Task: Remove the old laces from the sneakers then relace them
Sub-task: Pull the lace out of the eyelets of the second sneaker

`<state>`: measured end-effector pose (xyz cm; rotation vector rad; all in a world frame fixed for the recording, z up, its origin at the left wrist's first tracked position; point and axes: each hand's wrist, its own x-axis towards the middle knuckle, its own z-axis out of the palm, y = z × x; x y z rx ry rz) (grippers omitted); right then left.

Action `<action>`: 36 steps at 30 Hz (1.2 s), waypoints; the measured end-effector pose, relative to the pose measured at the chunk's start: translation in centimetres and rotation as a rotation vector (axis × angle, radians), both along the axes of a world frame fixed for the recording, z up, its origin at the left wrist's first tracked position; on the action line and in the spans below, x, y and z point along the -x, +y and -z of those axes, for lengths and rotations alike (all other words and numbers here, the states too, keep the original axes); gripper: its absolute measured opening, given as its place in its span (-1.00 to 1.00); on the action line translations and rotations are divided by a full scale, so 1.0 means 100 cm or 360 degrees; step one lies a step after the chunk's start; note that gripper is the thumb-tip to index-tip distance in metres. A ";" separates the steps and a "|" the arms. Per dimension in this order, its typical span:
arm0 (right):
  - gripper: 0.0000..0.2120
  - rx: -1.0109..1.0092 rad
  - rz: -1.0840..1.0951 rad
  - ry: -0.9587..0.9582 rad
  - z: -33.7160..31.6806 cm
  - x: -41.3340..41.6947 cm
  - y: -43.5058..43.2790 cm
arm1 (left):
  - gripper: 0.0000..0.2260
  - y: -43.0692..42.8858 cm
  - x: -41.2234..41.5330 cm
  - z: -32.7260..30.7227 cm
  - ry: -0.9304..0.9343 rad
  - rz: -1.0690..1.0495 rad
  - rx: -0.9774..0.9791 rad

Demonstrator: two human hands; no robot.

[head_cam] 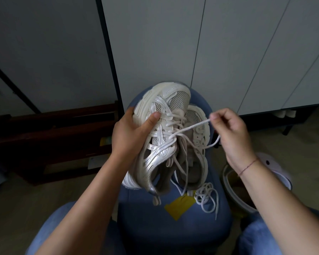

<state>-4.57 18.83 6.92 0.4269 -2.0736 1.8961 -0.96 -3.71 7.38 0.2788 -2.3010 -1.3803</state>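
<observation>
Head view recorded the held sneaker (160, 137) at frame centre, tipped on its side above the blue stool (173, 227). Left hand (131, 129) gripped its sole edge from 9 o'clock, thumb across the upper, evidently to steady it. Right hand (230, 129), at 3 o'clock, pinched the lace (191, 127) taut, apparently drawing it through an eyelet. Second sneaker (199, 144) lay just behind; a loose lace (207, 197) was coiled at 5 o'clock.

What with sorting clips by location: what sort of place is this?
Probably a room at home, perhaps an entryway: tall pale cupboard doors, a dark wooden low shelf, and a blue padded stool.
</observation>
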 end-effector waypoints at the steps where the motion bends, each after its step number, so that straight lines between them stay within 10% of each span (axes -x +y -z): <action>1: -0.95 -0.0118 -0.0121 0.0017 0.001 -0.003 -0.003 | -0.54 0.000 0.000 0.000 -0.0002 0.0004 0.0006; 9: -0.71 -0.0796 -0.0329 0.0535 0.004 -0.025 -0.035 | -0.44 0.007 -0.001 0.003 0.0030 0.0035 0.0108; 19: -0.75 -0.0093 0.0178 -0.0012 -0.006 -0.005 -0.005 | -0.56 0.002 0.001 -0.002 0.0015 -0.0001 0.0019; 29: -0.67 -0.0994 -0.0225 0.0585 0.004 -0.022 -0.031 | -0.44 0.007 -0.001 0.002 0.0021 0.0030 0.0131; 36: -0.71 -0.0484 -0.0520 0.0138 0.008 -0.023 -0.031 | -0.44 0.010 -0.003 0.000 0.0022 0.0041 0.0101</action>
